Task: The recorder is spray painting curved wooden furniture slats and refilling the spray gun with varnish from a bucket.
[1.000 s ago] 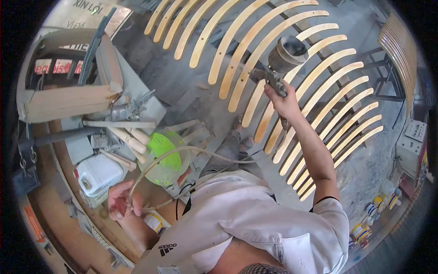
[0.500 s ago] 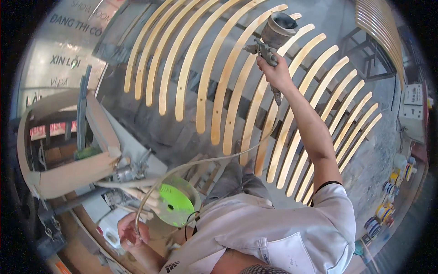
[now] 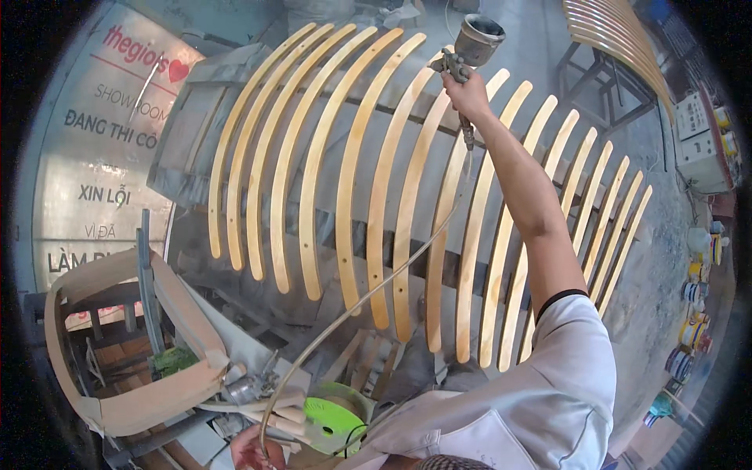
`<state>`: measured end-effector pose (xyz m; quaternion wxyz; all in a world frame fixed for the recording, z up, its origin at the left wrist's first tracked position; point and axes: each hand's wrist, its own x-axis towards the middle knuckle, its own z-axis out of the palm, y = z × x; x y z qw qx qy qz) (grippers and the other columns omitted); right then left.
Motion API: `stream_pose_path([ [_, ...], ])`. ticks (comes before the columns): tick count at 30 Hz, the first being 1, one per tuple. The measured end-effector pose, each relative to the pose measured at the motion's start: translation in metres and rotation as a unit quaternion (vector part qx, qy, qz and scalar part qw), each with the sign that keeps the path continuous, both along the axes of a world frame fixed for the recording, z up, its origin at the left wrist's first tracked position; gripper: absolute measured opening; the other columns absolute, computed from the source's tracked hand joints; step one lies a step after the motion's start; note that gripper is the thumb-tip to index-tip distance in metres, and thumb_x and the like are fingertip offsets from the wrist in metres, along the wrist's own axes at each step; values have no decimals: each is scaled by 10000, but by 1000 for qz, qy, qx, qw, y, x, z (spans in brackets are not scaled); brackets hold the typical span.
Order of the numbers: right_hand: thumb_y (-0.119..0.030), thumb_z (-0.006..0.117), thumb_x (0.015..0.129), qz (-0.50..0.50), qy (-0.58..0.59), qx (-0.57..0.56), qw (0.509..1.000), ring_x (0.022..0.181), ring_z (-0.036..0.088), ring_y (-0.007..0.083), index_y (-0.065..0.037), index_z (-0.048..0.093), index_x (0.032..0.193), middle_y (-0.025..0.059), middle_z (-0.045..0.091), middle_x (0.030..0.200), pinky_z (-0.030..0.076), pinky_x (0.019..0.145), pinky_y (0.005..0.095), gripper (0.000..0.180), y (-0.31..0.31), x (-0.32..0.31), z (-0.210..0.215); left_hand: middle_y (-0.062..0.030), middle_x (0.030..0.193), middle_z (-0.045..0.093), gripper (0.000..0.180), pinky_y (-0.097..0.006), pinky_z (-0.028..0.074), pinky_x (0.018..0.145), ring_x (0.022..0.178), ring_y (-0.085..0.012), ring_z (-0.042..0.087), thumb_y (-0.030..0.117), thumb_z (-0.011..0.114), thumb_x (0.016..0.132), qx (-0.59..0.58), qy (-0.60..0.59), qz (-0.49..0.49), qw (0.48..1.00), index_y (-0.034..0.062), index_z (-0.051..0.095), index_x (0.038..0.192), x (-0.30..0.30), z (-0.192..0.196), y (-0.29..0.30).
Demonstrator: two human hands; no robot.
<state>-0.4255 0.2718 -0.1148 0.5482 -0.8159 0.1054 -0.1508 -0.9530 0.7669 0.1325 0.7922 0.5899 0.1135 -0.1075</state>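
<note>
My right hand (image 3: 468, 92) is stretched far forward, gripping a metal spray gun (image 3: 473, 47) with a cup on top, held over the far ends of several curved pale wooden slats (image 3: 354, 180) laid side by side on a grey rack. A thin air hose (image 3: 368, 291) runs from the gun back down to my left hand (image 3: 252, 450) at the lower edge, which is closed around the hose near a bright green plastic lid (image 3: 335, 423).
A curved wooden frame piece (image 3: 129, 392) stands at lower left beside a printed banner (image 3: 102, 157). More curved slats (image 3: 619, 39) are stacked on a stand at top right. Paint cans (image 3: 693, 313) line the floor at the right edge.
My right arm has reached farther forward and up with the spray gun, moving along the slats toward their far ends. The view has tilted up, so the left workbench clutter has dropped out of sight.
</note>
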Motion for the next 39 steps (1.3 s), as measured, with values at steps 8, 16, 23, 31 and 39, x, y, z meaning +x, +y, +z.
stream_pose_path([
  [8, -315, 673, 841, -105, -54, -43, 992, 869, 681, 356, -60, 663, 1109, 200, 700, 925, 518, 780, 426, 370, -26, 44, -10, -2, 617, 483, 862, -257, 338, 427, 489, -118, 436, 424, 740, 787, 26, 32, 43, 998, -113, 413, 1376, 14, -4, -43],
  [16, -301, 676, 854, -21, 0, 30, 999, 773, 678, 268, -16, 654, 1071, 163, 698, 839, 518, 720, 380, 358, -18, -30, 16, -12, 617, 474, 866, -251, 340, 425, 469, -115, 428, 437, 731, 799, 23, 9, 13, 1000, -118, 404, 1377, -12, 8, -65],
  [23, -251, 653, 887, 116, -73, 37, 990, 479, 526, 133, -32, 644, 1033, 38, 580, 630, 422, 452, 315, 264, -2, -138, 19, -144, 610, 592, 865, -314, 437, 382, 443, -209, 562, 323, 747, 760, -65, -30, 46, 996, -145, 353, 1372, -109, -14, -61],
  [31, -220, 664, 894, 259, 108, 132, 951, 528, 522, 113, -36, 638, 998, 11, 578, 651, 429, 482, 300, 213, 27, -288, 40, -203, 652, 612, 865, -276, 433, 416, 476, -202, 569, 311, 710, 772, -76, -81, 23, 994, -136, 319, 1401, -199, 2, -105],
  [39, -238, 673, 911, 357, 38, 101, 928, 558, 474, 48, -45, 605, 931, -30, 572, 712, 374, 474, 245, 205, 36, -395, 16, -201, 680, 619, 880, -277, 433, 420, 481, -192, 577, 303, 733, 738, -83, -100, 47, 990, -152, 337, 1378, -267, -1, -138],
])
